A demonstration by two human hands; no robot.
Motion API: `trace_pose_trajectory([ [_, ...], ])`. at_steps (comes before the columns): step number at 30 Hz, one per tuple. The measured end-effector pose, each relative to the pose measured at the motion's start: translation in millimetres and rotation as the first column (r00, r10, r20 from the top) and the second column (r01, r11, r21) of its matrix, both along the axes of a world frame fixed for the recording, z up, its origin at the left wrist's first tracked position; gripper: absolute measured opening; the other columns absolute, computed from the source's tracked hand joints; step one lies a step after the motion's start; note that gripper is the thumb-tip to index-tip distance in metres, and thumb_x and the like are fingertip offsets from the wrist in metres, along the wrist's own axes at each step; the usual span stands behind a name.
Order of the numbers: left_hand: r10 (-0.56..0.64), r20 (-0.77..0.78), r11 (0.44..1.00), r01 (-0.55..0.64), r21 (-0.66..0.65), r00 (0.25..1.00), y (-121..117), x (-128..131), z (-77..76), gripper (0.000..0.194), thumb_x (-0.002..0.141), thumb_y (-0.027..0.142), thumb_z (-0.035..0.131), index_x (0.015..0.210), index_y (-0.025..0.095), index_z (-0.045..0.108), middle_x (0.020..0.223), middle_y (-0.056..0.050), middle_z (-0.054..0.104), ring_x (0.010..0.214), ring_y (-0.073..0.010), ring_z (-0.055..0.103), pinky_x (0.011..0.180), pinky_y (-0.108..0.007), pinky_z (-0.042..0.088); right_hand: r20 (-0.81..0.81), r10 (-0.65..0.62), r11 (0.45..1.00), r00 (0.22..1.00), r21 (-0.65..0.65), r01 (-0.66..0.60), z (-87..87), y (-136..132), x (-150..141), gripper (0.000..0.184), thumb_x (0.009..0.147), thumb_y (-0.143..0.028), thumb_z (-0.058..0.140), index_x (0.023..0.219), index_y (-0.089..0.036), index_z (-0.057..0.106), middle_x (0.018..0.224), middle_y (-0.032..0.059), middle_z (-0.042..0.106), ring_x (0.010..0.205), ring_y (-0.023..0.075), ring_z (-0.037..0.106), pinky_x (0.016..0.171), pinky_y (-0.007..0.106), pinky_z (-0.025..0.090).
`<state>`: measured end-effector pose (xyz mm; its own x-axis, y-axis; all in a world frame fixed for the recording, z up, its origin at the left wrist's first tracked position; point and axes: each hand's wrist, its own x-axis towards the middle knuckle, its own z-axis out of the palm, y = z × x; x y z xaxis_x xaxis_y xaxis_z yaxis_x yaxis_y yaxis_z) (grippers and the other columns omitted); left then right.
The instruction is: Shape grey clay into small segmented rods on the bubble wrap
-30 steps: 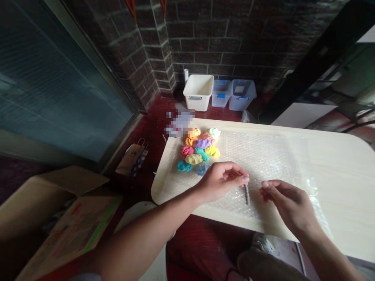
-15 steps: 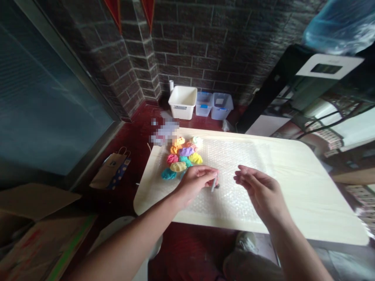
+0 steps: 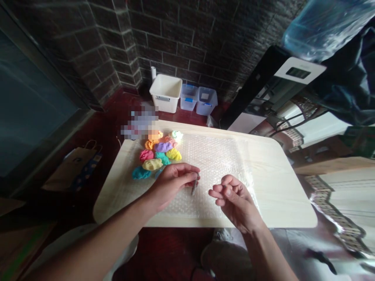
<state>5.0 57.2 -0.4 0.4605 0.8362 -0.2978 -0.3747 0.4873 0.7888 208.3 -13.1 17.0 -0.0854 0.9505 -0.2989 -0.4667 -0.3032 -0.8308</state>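
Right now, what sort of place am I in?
Probably a room in a home or small workshop: colorful clay-like lumps lie on bubble wrap over a table, with storage bins near a dark brick wall.

A pale wood-grain table (image 3: 283, 191) reaches under the left hand (image 3: 174, 182) and on past the right hand (image 3: 236, 200), carrying a clear bubble-wrap sheet (image 3: 212, 156) spread below both, with a cluster of colourful lumps (image 3: 163, 147) on the sheet just beyond the left hand.
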Motion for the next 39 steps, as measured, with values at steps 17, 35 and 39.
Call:
trace_pose_trajectory([
  [17,-0.019,0.023,1.000,0.019,-0.013,1.000,-3,-4,1.0,0.027,0.075,0.026,0.089,0.097,0.014,0.080,0.087,-0.006,0.075,0.081,-0.0154,0.068,0.077,-0.028,0.050,0.066,-0.015,0.997,0.998,0.070,0.010,-3.8,2,-3,0.018,0.079,-0.038,0.091,0.090,-0.026,0.083,0.079,0.0037,0.075,0.068,0.0167,0.063,0.063,0.029,0.052],
  [35,-0.029,0.148,0.996,0.041,-0.078,0.989,-5,-3,4.5,0.030,0.073,0.027,0.094,0.096,0.012,0.081,0.084,-0.007,0.076,0.076,-0.0148,0.069,0.076,-0.028,0.053,0.267,-0.060,0.990,0.962,0.138,0.024,-12.1,6,-12,0.013,0.089,-0.033,0.084,0.092,-0.021,0.080,0.073,0.0019,0.073,0.066,0.0153,0.061,0.064,0.029,0.048],
  [39,-0.021,0.163,0.994,0.038,-0.099,0.986,-6,-2,5.1,0.031,0.071,0.027,0.095,0.095,0.012,0.082,0.086,-0.009,0.078,0.080,-0.0173,0.071,0.079,-0.030,0.054,0.261,-0.099,0.990,0.960,0.123,0.068,-16.4,5,-11,0.019,0.088,-0.035,0.085,0.102,-0.024,0.084,0.087,0.0050,0.080,0.080,0.0182,0.068,0.077,0.032,0.053],
])
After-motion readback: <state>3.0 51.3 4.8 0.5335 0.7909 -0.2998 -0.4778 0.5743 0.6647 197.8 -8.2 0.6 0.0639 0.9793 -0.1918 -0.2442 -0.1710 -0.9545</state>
